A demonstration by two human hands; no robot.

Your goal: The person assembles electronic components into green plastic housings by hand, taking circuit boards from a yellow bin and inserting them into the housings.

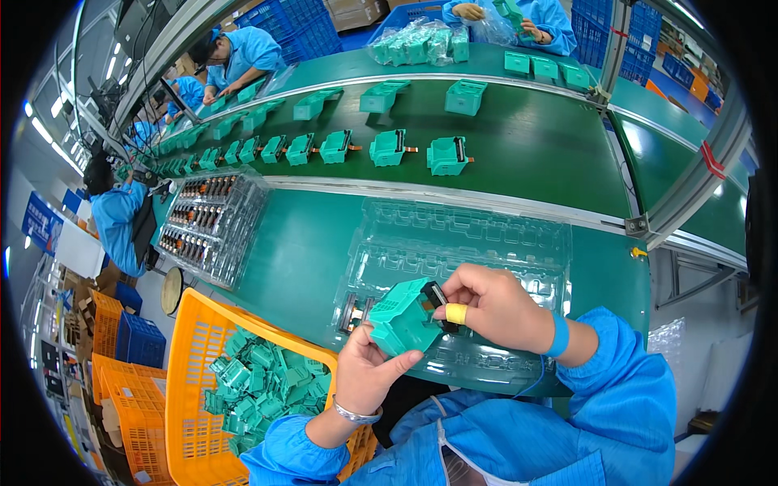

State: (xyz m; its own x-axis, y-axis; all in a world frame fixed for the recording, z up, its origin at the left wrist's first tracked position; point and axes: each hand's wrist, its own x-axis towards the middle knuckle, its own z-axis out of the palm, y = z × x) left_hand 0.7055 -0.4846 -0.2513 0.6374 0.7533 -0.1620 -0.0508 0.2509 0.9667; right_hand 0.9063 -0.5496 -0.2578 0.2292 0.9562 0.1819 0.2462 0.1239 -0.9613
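In front of me, my left hand (pixel 366 369) grips a green plastic housing (pixel 403 314) from its lower left, thumb along the near side. My right hand (pixel 496 306), with yellow tape on a finger and a blue wrist band, pinches a narrow black part (pixel 438 303) at the housing's right edge. The black part touches the housing; how far it is seated I cannot tell. Under both hands lies a clear plastic tray (pixel 494 235) with moulded pockets. A small black part with copper-coloured pieces (pixel 353 314) sits in it, left of the housing.
An orange crate (pixel 190 381) of loose green housings stands at my lower left. Stacked clear trays (pixel 243 235) of black parts are at the left of the bench. Beyond a metal rail, a green conveyor (pixel 535 154) carries rows of housings. Metal posts (pixel 701 174) rise at right; co-workers sit across and left.
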